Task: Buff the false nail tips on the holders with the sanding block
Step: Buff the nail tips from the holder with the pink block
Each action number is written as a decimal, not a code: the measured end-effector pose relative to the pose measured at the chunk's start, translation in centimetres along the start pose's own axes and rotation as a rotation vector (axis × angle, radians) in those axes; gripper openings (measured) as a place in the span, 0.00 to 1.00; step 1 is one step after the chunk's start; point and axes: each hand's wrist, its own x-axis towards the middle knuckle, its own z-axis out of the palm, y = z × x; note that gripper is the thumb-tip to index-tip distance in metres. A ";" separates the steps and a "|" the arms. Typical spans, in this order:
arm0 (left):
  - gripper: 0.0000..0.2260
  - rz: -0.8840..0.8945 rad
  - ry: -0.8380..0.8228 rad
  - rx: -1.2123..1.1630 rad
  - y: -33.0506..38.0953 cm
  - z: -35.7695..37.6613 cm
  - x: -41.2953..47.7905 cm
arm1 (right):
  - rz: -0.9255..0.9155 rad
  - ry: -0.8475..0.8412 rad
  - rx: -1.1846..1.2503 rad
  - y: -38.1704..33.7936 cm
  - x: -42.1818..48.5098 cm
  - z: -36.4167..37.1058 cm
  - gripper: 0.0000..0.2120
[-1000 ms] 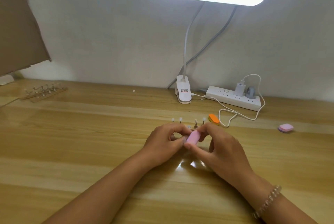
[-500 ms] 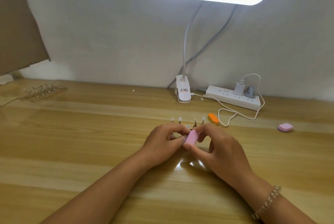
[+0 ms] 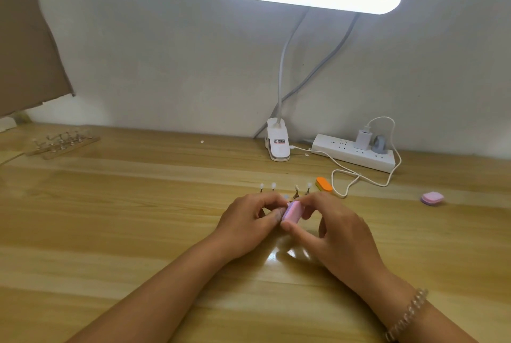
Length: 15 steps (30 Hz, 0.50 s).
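Head view only, so here goes. The sanding block point(image 3: 291, 212) is seen as a small pale pink bar with rounded ends and a slightly purplish edge. It's pinched by the right hand point(image 3: 340, 232), thumb at the near end and fingers curled over the far end. Its long axis is pointed mostly away from the person, leaning a bit to the right, so the far end is aimed roughly at the lamp clamp point(image 3: 278, 143). The block is held well in front of that clamp, just above the wooden table point(image 3: 138, 204).

The left hand point(image 3: 249, 221) is curled up against the block's left side. Whatever is gripped in it is hidden, so that can't be told.

4 nail tips on holders point(image 3: 273, 185) are stood in a row between the hands and the clamp. An orange block point(image 3: 324, 184) is lying in front and right of the clamp, and another pink block point(image 3: 432, 198) is farther right.
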 end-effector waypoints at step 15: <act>0.07 0.001 -0.029 0.037 0.3 -0.1 -0.2 | -0.011 -0.011 0.068 0.2 0.1 0.0 0.18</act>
